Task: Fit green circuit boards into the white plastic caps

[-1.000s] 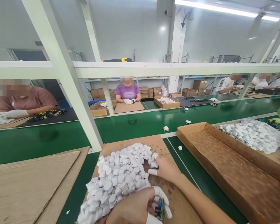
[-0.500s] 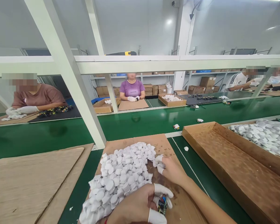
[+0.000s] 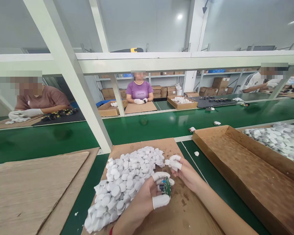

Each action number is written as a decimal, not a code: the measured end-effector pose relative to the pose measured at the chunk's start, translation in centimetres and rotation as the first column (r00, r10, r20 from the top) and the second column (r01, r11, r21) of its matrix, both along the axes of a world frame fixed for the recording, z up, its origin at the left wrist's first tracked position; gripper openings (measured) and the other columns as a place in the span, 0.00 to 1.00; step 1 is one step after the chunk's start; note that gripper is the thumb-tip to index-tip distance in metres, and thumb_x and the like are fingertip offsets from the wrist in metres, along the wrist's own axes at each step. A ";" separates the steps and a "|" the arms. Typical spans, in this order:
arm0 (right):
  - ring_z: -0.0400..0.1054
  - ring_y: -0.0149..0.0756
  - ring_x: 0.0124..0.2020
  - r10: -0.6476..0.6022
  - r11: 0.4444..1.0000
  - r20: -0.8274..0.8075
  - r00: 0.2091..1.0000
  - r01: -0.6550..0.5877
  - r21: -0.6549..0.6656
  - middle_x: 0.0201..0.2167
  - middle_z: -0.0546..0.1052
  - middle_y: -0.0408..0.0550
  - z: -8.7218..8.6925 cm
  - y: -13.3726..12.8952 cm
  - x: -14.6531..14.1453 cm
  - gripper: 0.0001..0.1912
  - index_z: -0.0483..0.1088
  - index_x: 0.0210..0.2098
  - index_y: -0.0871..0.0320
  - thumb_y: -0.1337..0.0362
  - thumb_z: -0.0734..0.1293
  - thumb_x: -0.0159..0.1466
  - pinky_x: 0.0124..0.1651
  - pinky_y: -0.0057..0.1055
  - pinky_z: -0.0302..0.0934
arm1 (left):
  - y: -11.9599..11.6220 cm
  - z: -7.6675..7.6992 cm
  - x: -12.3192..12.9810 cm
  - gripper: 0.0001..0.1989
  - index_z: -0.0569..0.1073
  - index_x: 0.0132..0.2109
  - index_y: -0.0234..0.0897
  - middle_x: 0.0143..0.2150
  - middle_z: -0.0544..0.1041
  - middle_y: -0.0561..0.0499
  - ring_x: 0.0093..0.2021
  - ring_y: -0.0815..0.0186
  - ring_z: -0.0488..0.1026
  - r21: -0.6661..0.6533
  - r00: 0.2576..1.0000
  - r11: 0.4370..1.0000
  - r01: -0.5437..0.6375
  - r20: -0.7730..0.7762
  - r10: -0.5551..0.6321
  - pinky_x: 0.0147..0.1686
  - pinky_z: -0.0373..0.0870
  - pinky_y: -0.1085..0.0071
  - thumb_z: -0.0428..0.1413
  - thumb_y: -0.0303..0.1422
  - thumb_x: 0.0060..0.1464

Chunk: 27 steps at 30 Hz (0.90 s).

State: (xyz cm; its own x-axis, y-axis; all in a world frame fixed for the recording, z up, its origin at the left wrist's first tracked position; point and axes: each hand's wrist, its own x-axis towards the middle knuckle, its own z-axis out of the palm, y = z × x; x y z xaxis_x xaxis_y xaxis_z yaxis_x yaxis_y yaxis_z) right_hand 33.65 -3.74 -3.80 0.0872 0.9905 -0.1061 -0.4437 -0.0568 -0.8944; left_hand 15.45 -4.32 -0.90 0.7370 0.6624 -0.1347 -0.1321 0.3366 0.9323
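A small green circuit board [image 3: 167,187] with dark and blue parts stands tilted between the white-covered fingertips of my left hand [image 3: 150,194]. Just beyond and to the right, my right hand [image 3: 183,169] pinches a small white piece [image 3: 167,162] between thumb and fingers, which also wear white finger covers. A large heap of white pieces [image 3: 127,179] lies left of both hands on a brown cardboard sheet [image 3: 186,209]. The white piece is apart from the board.
An open cardboard tray [image 3: 232,166] stands at the right, beside more white pieces [image 3: 276,140]. A green conveyor [image 3: 142,125] runs across beyond the heap. Cardboard sheets [image 3: 34,186] lie left. A slanted white post [image 3: 80,88] rises at left centre. Several people sit across the conveyor.
My left hand has risen and turned the board so its green face shows. My right hand has drawn slightly away from the heap's edge with a white piece. Items on the conveyor have moved right.
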 end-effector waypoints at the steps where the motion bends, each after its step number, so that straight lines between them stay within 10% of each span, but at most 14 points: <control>1: 0.57 0.25 0.20 0.003 1.000 -0.002 1.000 -0.003 -0.009 0.22 0.67 0.40 -0.2 0.0 -0.1 0.10 0.68 0.29 0.60 0.64 0.70 0.47 0.21 0.22 0.48 | 0.0 0.0 0.0 0.27 0.67 0.48 0.38 0.46 0.71 0.46 0.40 0.65 0.67 -0.004 1.000 1.000 0.004 -0.014 -0.004 0.31 0.63 0.74 0.64 0.32 0.38; 6: 0.60 0.26 0.21 0.029 0.999 -0.024 0.999 -0.029 -0.026 0.25 0.71 0.44 -0.3 -0.2 -0.2 0.10 0.72 0.30 0.62 0.66 0.68 0.47 0.22 0.23 0.53 | -0.3 0.2 0.1 0.28 0.68 0.48 0.39 0.47 0.70 0.46 0.38 0.65 0.67 -0.028 1.000 1.000 0.006 -0.006 -0.006 0.31 0.64 0.73 0.65 0.32 0.37; 12: 0.68 0.35 0.41 0.088 0.995 -0.155 0.984 -0.079 0.062 0.39 0.74 0.46 0.5 -0.4 -0.4 0.27 0.68 0.45 0.56 0.71 0.71 0.46 0.52 0.33 0.57 | -0.4 0.6 0.4 0.28 0.69 0.49 0.40 0.49 0.69 0.45 0.35 0.67 0.67 -0.012 0.999 0.999 -0.042 0.028 0.042 0.33 0.65 0.71 0.66 0.34 0.38; 19: 0.70 0.36 0.32 0.016 0.977 0.083 0.996 -0.034 0.212 0.33 0.74 0.47 0.5 -0.3 -0.7 0.37 0.53 0.57 0.56 0.58 0.71 0.53 0.41 0.36 0.63 | -0.3 0.3 0.4 0.31 0.69 0.53 0.42 0.52 0.68 0.45 0.38 0.65 0.67 -0.026 0.991 0.991 -0.129 0.024 0.130 0.35 0.66 0.71 0.65 0.40 0.40; 27: 0.67 0.37 0.36 0.007 0.883 0.389 0.921 -0.188 0.429 0.33 0.74 0.46 1.2 -1.1 -1.3 0.12 0.74 0.36 0.58 0.60 0.71 0.53 0.39 0.29 0.60 | 0.8 -2.4 -0.8 0.32 0.71 0.51 0.45 0.47 0.75 0.47 0.50 0.49 0.68 -0.361 0.973 0.922 -0.144 0.116 0.198 0.50 0.65 0.57 0.66 0.43 0.36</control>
